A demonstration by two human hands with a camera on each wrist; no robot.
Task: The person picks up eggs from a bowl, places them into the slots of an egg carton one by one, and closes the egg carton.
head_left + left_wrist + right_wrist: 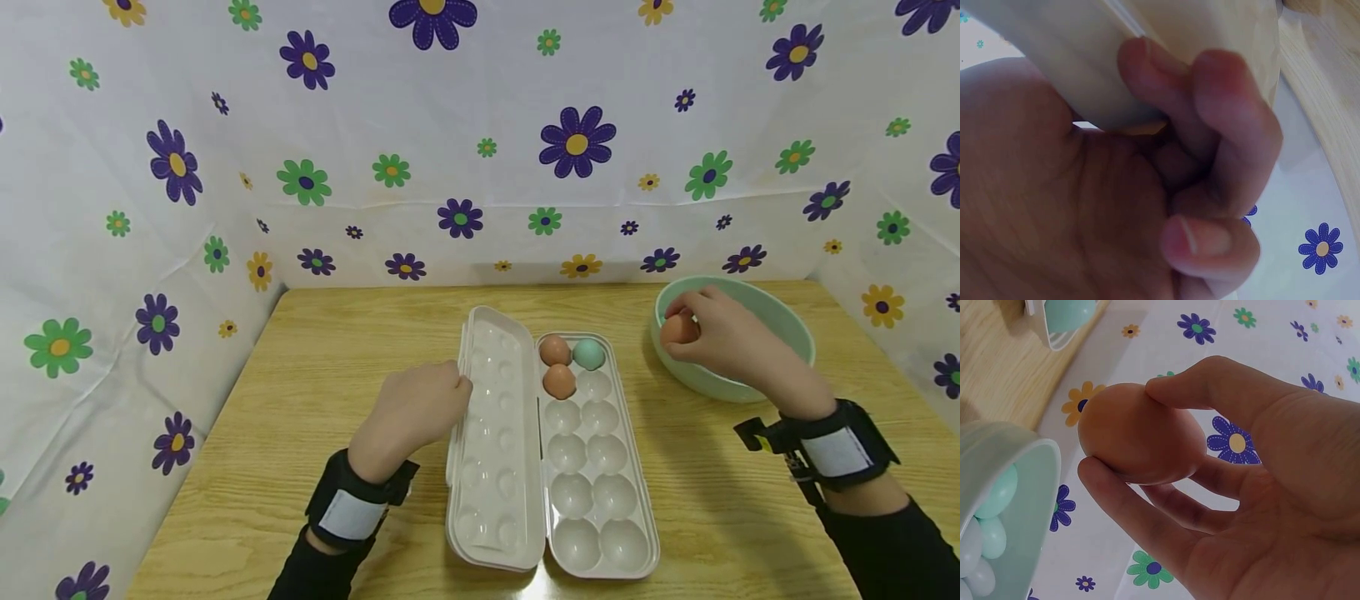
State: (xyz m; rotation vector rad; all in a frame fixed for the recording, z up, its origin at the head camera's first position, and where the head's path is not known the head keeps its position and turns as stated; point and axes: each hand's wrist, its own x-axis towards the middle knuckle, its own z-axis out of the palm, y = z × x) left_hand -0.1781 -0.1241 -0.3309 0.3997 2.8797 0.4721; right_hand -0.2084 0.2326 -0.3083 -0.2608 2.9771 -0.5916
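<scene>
My left hand [412,406] grips the edge of the white egg carton's raised lid [487,442]. In the left wrist view its fingers curl round that lid [1094,69]. A brown egg [1135,434] is pinched between the thumb and fingers of my right hand [723,337], over the near-left rim of a pale green bowl [712,382]. The carton's base [607,454] lies beside the lid, with two brown eggs [559,381] and one light green egg [588,354] in its far wells. The other wells hold nothing.
Inside the bowl, the right wrist view shows several light green eggs [999,490] and pale eggs [979,578]. The wooden table [337,333] carries the carton and bowl. A flower-patterned white cloth [480,100] hangs behind and at both sides.
</scene>
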